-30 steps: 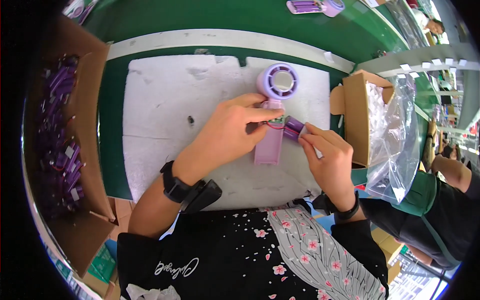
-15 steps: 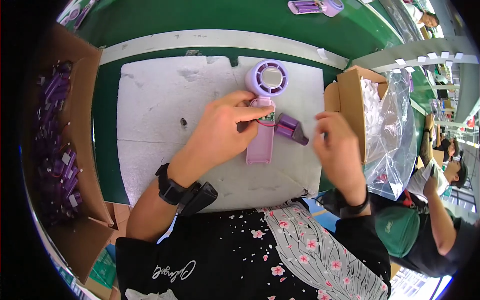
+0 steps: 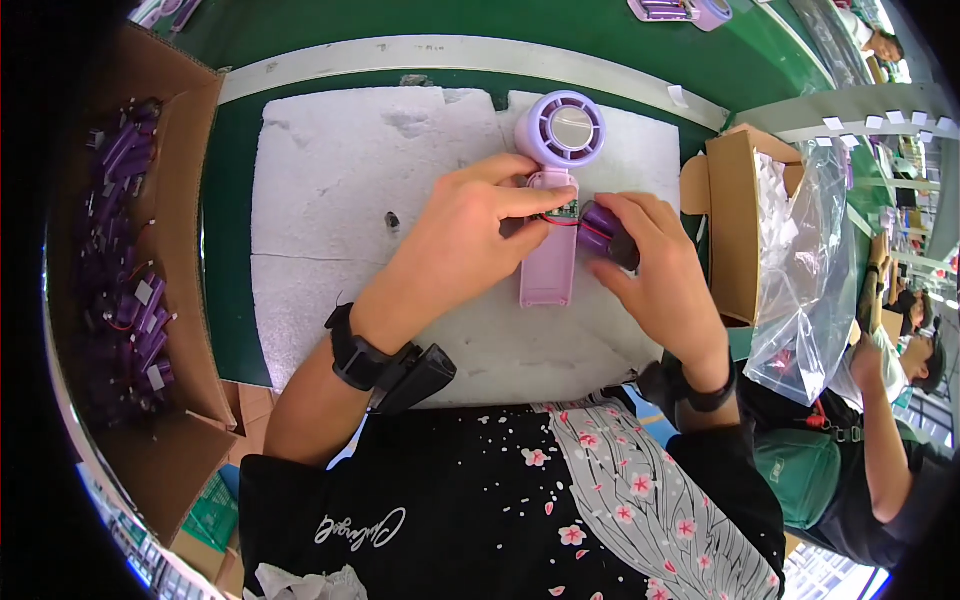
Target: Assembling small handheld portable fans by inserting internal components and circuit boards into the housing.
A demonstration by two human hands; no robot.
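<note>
A lilac handheld fan (image 3: 535,128) lies on a white foam sheet, its round head away from me and its pink handle shell (image 3: 546,278) exposed inside. My left hand (image 3: 455,225) grips the upper handle, its index finger pressed at the small green circuit board (image 3: 566,210) and its thumb just below. Red wires run from the board to a purple battery pack (image 3: 594,232) right of the handle. My right hand (image 3: 665,265) closes round that pack, fingers over its far side and thumb at the near side; its dark end is partly covered.
On the left stands a cardboard box (image 3: 185,250) holding many purple battery packs (image 3: 125,200). To the right is another carton (image 3: 735,230) with white pieces and clear plastic. Another open fan (image 3: 670,10) lies beyond the pale rail (image 3: 450,52). Other people are at right.
My right hand has moved left onto the battery pack and now grips it. My left hand keeps its hold on the fan. The whole view has shifted slightly.
</note>
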